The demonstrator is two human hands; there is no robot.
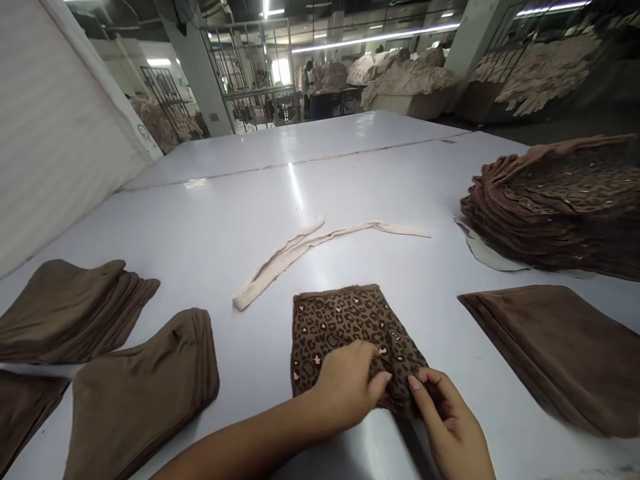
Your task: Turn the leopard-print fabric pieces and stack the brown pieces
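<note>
A brown leopard-print fabric piece (340, 317) with small pale motifs lies on the white table in front of me. My left hand (350, 380) rests on its lower middle, the fingers curled against the cloth and the thumb apart; what is under the fingertips is hidden. At the lower right corner, my right hand (445, 413) pinches the edge of the cloth between thumb and fingers. A dark strip hangs below that corner, partly out of sight.
Stacks of folded brown fabric (150, 387) lie at the left, and another folded brown pile (565, 353) at the right. Behind that is a tall heap of leopard-print pieces (560, 200). A pale cloth strip (285, 257) lies mid-table. A white roll (65, 120) borders the left.
</note>
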